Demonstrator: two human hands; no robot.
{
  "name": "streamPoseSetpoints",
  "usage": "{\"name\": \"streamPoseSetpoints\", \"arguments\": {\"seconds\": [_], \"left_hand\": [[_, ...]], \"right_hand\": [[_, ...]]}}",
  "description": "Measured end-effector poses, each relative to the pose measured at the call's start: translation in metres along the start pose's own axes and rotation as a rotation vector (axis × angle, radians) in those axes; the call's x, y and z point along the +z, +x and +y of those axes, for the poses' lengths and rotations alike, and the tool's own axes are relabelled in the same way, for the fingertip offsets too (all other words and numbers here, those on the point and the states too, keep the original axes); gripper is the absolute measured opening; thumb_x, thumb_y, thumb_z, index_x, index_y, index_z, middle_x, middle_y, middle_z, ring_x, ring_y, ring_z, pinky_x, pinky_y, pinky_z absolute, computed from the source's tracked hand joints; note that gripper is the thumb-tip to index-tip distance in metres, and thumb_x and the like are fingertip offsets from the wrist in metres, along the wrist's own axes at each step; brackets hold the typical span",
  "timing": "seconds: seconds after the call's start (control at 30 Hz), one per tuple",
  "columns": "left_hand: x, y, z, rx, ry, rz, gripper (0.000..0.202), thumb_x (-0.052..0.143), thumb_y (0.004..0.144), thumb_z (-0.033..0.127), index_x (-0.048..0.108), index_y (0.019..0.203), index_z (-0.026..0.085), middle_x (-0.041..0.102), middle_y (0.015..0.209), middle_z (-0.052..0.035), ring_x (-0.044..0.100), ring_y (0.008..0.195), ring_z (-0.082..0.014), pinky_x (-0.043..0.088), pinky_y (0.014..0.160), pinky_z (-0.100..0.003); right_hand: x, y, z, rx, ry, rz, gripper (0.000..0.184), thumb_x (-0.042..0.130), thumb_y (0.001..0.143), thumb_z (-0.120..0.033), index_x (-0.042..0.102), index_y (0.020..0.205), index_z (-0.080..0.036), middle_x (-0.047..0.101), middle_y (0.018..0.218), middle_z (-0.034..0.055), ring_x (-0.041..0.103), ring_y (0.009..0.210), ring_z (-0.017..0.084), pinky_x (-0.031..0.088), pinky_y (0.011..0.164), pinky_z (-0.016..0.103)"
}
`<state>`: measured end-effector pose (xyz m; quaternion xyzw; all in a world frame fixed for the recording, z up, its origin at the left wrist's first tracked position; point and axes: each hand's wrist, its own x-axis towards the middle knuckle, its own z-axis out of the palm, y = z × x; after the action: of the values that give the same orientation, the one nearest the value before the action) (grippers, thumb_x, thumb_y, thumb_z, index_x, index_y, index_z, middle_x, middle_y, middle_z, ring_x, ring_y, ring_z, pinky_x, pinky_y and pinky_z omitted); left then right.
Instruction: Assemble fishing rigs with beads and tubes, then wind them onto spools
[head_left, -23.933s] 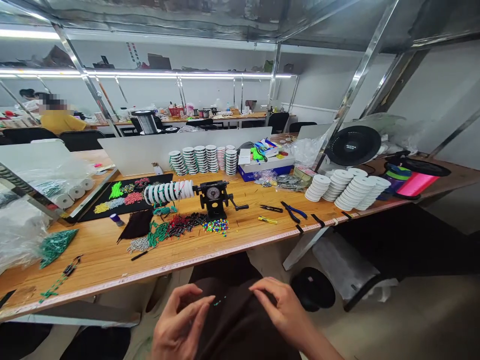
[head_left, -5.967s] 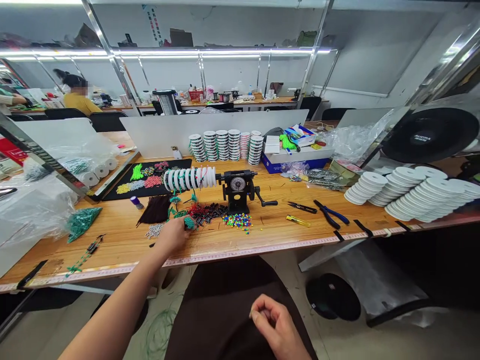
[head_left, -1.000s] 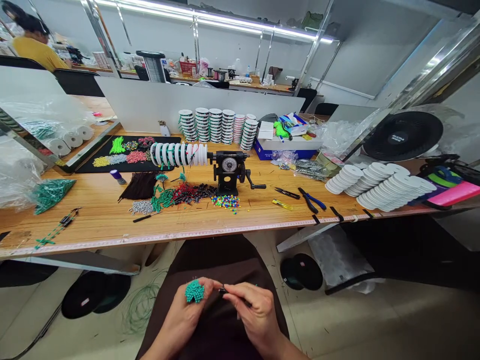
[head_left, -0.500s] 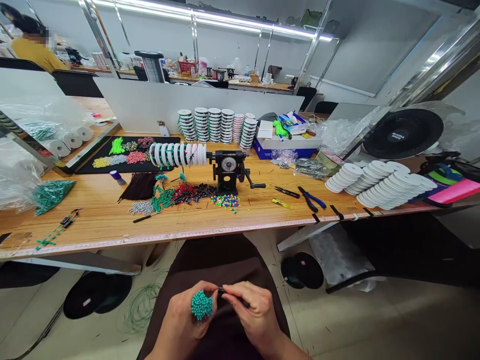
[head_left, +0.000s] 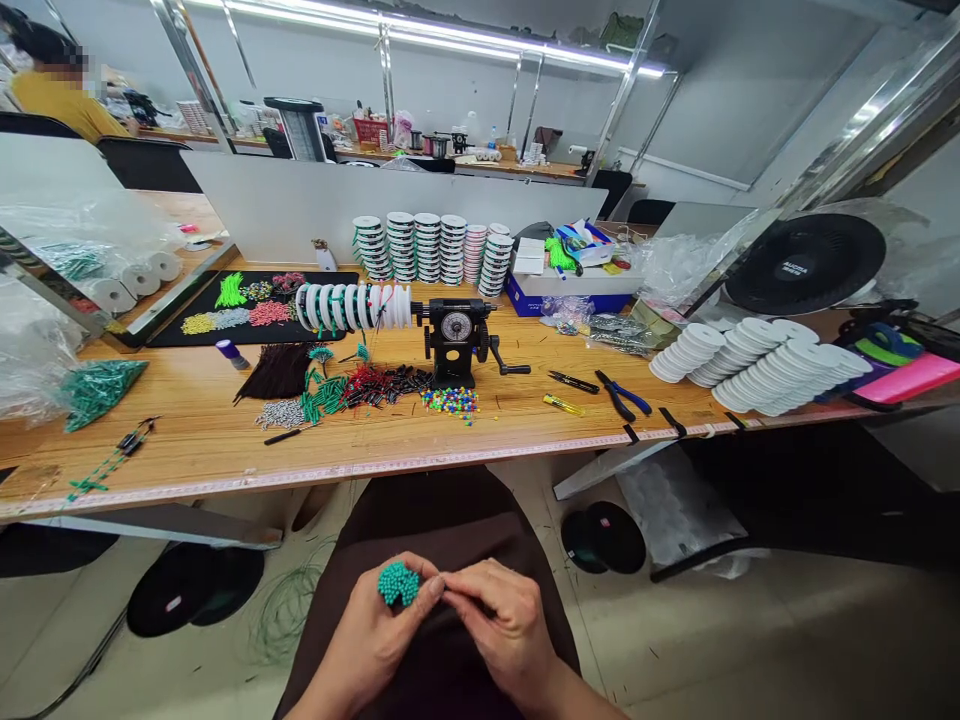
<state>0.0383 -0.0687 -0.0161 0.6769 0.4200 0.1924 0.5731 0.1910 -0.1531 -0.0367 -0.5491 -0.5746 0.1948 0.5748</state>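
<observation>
Teal bead cluster (head_left: 398, 584) sat gripped in the left hand (head_left: 367, 630), its fingers curled closed beneath it, above the brown apron (head_left: 431, 520). Right hand (head_left: 499, 620) lay against it, fingertips pinched together; whatever they clamped was hidden. Step in hand appeared to be fine finger work at the cluster — the next move seemingly calling for a steady pinch.

From where I stand, whatever the right hand (head_left: 501, 620) pinches is hidden behind its fingers, and the left hand (head_left: 367, 635) covers the underside of the teal bead bunch (head_left: 398, 584) (its single strands are too small to make out). Both forearms run off the bottom edge, and the items on the far bench (head_left: 420, 150) are too small to tell.
</observation>
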Motion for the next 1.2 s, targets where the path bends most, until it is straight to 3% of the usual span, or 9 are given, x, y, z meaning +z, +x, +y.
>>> {"name": "streamPoseSetpoints", "arguments": {"seconds": [0.17,0.23,0.4,0.73,0.83,1.03,1.13,1.2], "left_hand": [[0.0,0.003,-0.007,-0.064,-0.102,0.025,0.041,0.062,0.082,0.058,0.061,0.071,0.018,0.056,0.066,0.0006,0.048,0.064,-0.0157,0.041,0.06,-0.024],[0.0,0.004,-0.009,-0.093,-0.107,0.05,0.044,0.062,0.08,0.061,0.061,0.07,0.019,0.055,0.065,0.0007,0.048,0.064,-0.0161,0.041,0.061,-0.025],[-0.002,0.005,-0.004,-0.124,-0.079,0.056,0.046,0.062,0.077,0.064,0.063,0.071,0.018,0.054,0.065,0.0003,0.048,0.066,-0.017,0.041,0.064,-0.026],[-0.004,0.004,0.004,-0.076,-0.055,0.053,0.041,0.065,0.077,0.058,0.066,0.071,0.017,0.057,0.063,-0.0002,0.049,0.062,-0.0161,0.042,0.06,-0.025],[-0.004,0.004,0.005,-0.057,-0.053,0.059,0.037,0.066,0.078,0.054,0.067,0.071,0.018,0.06,0.063,-0.0005,0.051,0.06,-0.0158,0.043,0.058,-0.024],[-0.006,0.003,0.006,-0.057,-0.021,0.071,0.037,0.067,0.076,0.054,0.068,0.071,0.018,0.063,0.063,-0.0019,0.054,0.06,-0.017,0.044,0.057,-0.025],[-0.007,0.003,0.005,-0.05,0.007,0.052,0.038,0.066,0.077,0.055,0.068,0.072,0.018,0.063,0.063,-0.002,0.054,0.061,-0.017,0.044,0.057,-0.025],[-0.008,0.004,0.004,-0.038,0.024,0.031,0.038,0.065,0.078,0.056,0.068,0.073,0.018,0.064,0.065,-0.0024,0.055,0.062,-0.0171,0.044,0.058,-0.025]], "right_hand": [[0.001,-0.001,-0.004,0.214,0.024,-0.019,0.028,0.065,0.083,-0.014,0.065,0.111,-0.02,0.073,0.085,0.0014,0.057,0.058,0.012,0.051,0.057,0.022],[0.001,-0.001,-0.006,0.286,0.018,-0.023,0.028,0.064,0.08,-0.013,0.06,0.106,-0.02,0.072,0.086,0.0008,0.055,0.057,0.01,0.05,0.057,0.021],[-0.002,0.003,-0.01,0.261,-0.085,-0.051,0.005,0.058,0.084,-0.017,0.062,0.086,-0.02,0.065,0.076,0.0006,0.056,0.059,0.012,0.046,0.058,0.023],[-0.004,0.003,-0.012,0.184,-0.245,-0.053,0.015,0.054,0.088,-0.017,0.065,0.078,-0.02,0.057,0.063,-0.0018,0.049,0.056,0.013,0.038,0.058,0.025],[-0.004,0.003,-0.012,0.235,-0.241,-0.048,0.015,0.057,0.087,-0.019,0.07,0.079,-0.021,0.058,0.061,-0.0019,0.048,0.057,0.014,0.037,0.056,0.024],[-0.004,0.003,-0.008,0.404,-0.144,-0.08,0.016,0.063,0.083,-0.026,0.075,0.073,-0.023,0.03,0.044,-0.0087,0.032,0.047,0.011,0.036,0.057,0.025],[-0.005,0.004,-0.007,0.477,-0.032,-0.111,0.018,0.062,0.083,-0.03,0.075,0.073,-0.022,0.027,0.045,-0.0107,0.025,0.043,0.007,0.039,0.064,0.027],[-0.006,0.004,-0.007,0.529,0.027,-0.138,0.019,0.062,0.083,-0.031,0.075,0.074,-0.02,0.026,0.046,-0.0105,0.023,0.044,0.007,0.035,0.058,0.026]]}}
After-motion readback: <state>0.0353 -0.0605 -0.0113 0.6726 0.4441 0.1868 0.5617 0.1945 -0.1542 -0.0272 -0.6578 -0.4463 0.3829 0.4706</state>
